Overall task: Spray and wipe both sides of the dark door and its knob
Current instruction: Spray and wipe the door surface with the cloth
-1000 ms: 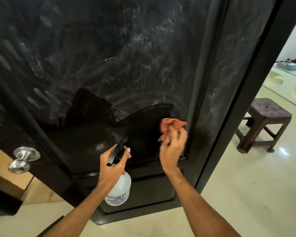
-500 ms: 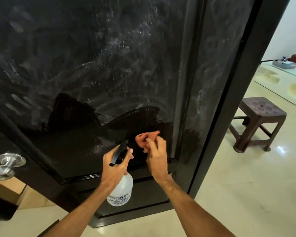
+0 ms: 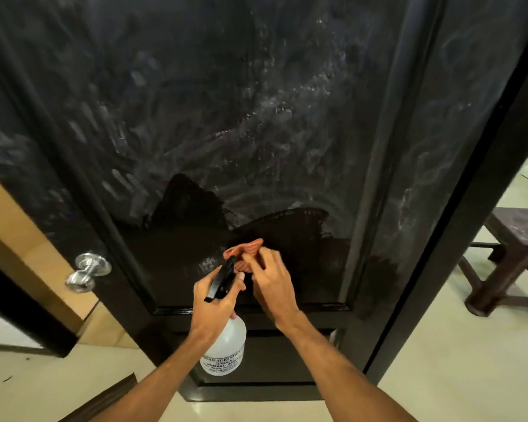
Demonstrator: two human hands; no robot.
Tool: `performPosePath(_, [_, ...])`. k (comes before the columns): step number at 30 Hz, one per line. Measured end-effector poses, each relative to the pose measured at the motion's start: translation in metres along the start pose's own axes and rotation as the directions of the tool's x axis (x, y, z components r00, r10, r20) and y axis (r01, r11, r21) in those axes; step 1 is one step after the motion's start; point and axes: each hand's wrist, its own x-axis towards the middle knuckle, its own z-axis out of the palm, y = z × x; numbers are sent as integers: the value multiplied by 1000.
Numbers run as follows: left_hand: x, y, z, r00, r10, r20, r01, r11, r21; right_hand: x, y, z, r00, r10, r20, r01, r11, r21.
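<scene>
The dark door [image 3: 214,117] fills most of the view, its upper panel hazy with whitish smears and a darker wiped patch low in the middle. A silver knob [image 3: 87,272] sticks out at the door's left edge. My left hand [image 3: 215,300] grips a white spray bottle [image 3: 226,348] by its black trigger head, held just in front of the lower panel. My right hand [image 3: 272,278] presses a crumpled orange cloth [image 3: 244,249] against the wiped patch, right beside the sprayer nozzle.
A dark door frame [image 3: 470,208] runs down the right side. Beyond it a brown plastic stool [image 3: 512,254] stands on the pale tiled floor [image 3: 439,376]. A tan wooden surface [image 3: 22,239] shows left of the door.
My right hand has slid the cloth leftward along the lower panel, from near the right moulding to beside the sprayer. The view has shifted, so the knob sits further in from the left.
</scene>
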Motion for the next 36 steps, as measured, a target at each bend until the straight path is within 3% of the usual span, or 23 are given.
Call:
performPosePath(3, [3, 3, -24, 999, 20, -40, -20, 1000, 4, 8, 0, -7, 993, -93, 67, 97, 994, -46])
performPosePath(5, [5, 3, -36, 998, 39, -58, -40, 999, -12, 7, 10, -20, 995, 19, -99, -19, 1000, -1])
performPosePath(7, [8, 5, -44, 996, 42, -74, -45, 998, -35, 9, 16, -31, 941, 183, -285, -174, 983, 56])
performPosePath(9, [11, 7, -54, 995, 44, -94, -49, 997, -54, 18, 6, -33, 907, 232, -352, -233, 972, 40])
performPosePath(12, [12, 7, -66, 992, 53, -116, -61, 996, -64, 26, -18, -22, 994, 8, -110, -14, 998, -59])
performPosePath(14, [10, 9, -74, 989, 50, -142, -61, 995, -74, 27, -29, -14, 989, -117, 90, 126, 986, -107])
performPosePath(18, [13, 14, -102, 978, 47, -201, -69, 992, -106, 57, -61, -18, 993, -119, 7, 119, 989, -86])
performPosePath(20, [15, 16, -124, 968, 33, -248, -64, 991, -119, 86, -88, -19, 976, -215, -23, 212, 973, -93])
performPosePath(26, [11, 12, -186, 940, -19, -340, -23, 992, -121, 133, -160, 3, 909, -414, 55, 418, 904, -96])
performPosePath(36, [13, -5, -245, 893, -44, -447, 10, 997, -79, 164, -218, 47, 805, -560, 199, 584, 807, -92])
